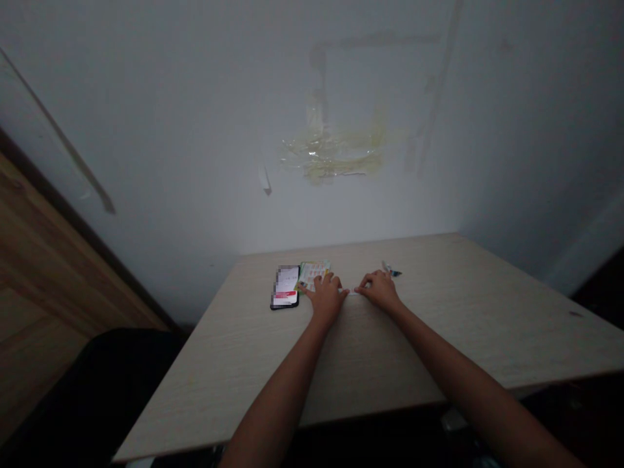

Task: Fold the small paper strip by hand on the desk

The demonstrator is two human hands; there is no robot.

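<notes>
Pinched, it seems, by the right fingers [368,285], the thin white strip [352,292] could skew or crease on the counter [370,351] between them and the left fingers [319,282], spread partly over the printed card [316,268], if either side pulls harder.

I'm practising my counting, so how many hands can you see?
2. The left hand is partly over the colourful printed sheet, and the right hand is to its right, with a small white piece between them. No others show.
</notes>
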